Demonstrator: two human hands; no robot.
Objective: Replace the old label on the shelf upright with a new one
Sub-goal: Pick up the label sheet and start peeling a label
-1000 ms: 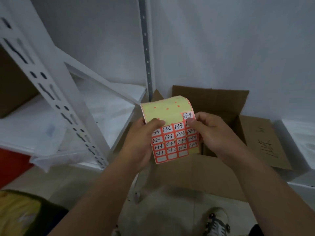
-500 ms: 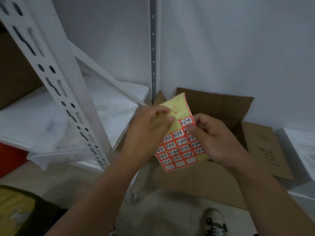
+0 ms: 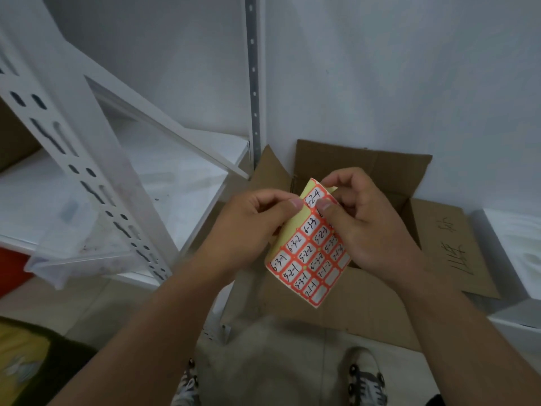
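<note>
Holding a label sheet (image 3: 307, 253) in my left hand (image 3: 251, 230), my right hand (image 3: 366, 227) pinching its top label (image 3: 314, 197), right of the shelf upright (image 3: 87, 171)

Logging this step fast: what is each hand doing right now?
Left hand: pinching the yellow-backed sheet of red-bordered labels.
Right hand: pinching the sheet's top label, marked 5-2-4.

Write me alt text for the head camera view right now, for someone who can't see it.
Two bare hands hold a sheet of red-bordered handwritten labels above an open cardboard box; the left hand pinches the sheet's upper edge while the right hand has thumb and fingers at the top label, marked 5-2-4. A white slotted shelf upright slants past on the left.
</note>
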